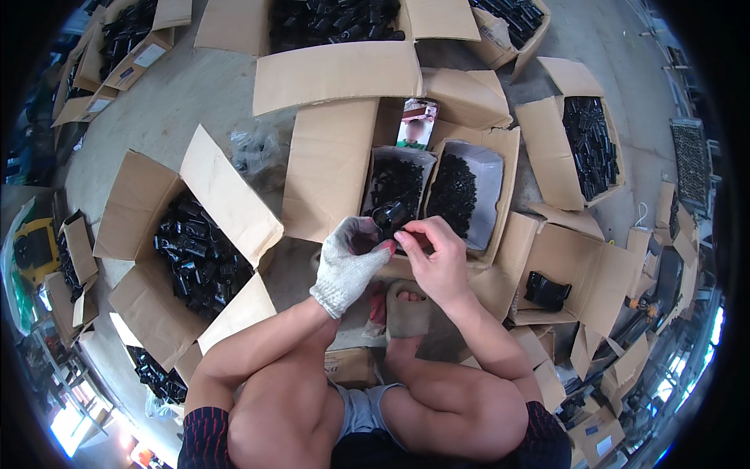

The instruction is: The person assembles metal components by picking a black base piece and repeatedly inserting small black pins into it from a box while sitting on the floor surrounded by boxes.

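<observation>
My left hand (342, 266), in a whitish knit glove with reddish fingertips, is closed around a shiny black cylindrical part (390, 214), holding it up in front of me. At the part's lower right edge, my bare right hand (439, 262) pinches with thumb and forefinger. Whatever lies between those fingertips is too small to make out. Just beyond my hands, an open cardboard box holds two grey trays. Small black pieces (397, 181) fill the left tray, and more small black pieces (453, 191) lie in the right tray (489, 173). A phone (417, 123) leans behind the left tray.
An open carton (137, 207) of black parts (199, 250) stands at my left. To the right, another carton (590, 270) holds one black bundle (547, 291). Farther cartons of black parts (591, 148) line the concrete floor. A clear plastic bag (254, 148) lies beyond the left carton.
</observation>
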The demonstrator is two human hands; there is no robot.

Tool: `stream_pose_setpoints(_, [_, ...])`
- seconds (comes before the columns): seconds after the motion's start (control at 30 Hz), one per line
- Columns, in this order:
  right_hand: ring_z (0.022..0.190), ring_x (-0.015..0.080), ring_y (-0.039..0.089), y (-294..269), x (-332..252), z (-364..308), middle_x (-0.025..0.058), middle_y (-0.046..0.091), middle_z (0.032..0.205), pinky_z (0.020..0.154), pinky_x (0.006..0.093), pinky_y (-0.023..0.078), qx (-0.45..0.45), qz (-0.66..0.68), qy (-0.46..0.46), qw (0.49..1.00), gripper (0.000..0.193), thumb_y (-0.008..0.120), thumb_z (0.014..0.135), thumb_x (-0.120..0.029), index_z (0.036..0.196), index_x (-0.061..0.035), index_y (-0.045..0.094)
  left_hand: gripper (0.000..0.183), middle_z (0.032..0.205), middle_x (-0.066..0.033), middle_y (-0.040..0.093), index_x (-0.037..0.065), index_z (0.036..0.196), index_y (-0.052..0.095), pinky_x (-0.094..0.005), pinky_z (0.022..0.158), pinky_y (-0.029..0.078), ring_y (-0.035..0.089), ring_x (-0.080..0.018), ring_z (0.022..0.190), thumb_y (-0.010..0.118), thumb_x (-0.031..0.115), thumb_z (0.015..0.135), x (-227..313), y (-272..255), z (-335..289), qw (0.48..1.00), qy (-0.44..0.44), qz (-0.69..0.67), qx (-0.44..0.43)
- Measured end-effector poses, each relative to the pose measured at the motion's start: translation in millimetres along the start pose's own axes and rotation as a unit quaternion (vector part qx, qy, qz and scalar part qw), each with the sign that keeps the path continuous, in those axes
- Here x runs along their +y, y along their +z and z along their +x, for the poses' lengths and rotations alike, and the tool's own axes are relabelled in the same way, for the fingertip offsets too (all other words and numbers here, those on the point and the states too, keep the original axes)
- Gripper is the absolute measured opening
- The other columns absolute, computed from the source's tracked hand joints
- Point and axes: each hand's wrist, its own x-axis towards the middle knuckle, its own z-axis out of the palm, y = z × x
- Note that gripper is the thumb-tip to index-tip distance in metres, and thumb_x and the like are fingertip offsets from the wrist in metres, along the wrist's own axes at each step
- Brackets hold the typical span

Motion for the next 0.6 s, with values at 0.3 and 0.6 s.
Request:
stream_pose_setpoints(0.3, [0.068, 0.0359, 0.059, 3, 9, 1, 0.0150, 0.055, 0.078, 0.062, 0.0449, 0.048, -0.034, -0.099, -0.079, 0.991, 0.026, 0.070, 0.098, -0.023, 0.090, -0.0019, 0.057, 0.034, 0.099, -0.0042, 0.070, 0.000, 0.112, 0.063, -0.0253, 0.076, 0.055, 0.064, -0.0070, 0.088, 0.082, 0.001, 0.083, -2, 1, -2, 0.999, 0.032, 0.033, -0.012])
stream_pose_setpoints(0.6, [0.071, 0.0321, 0.062, -7, -3, 3, 0.0124, 0.059, 0.078, 0.061, 0.0407, 0.050, -0.011, -0.098, -0.082, 0.992, 0.027, 0.073, 0.094, -0.027, 0.091, -0.0033, 0.060, 0.033, 0.093, -0.0029, 0.069, 0.001, 0.110, 0.063, -0.0247, 0.075, 0.055, 0.064, -0.0065, 0.084, 0.083, 0.001, 0.084, 9, 0, 0, 1.000, 0.017, 0.013, -0.016])
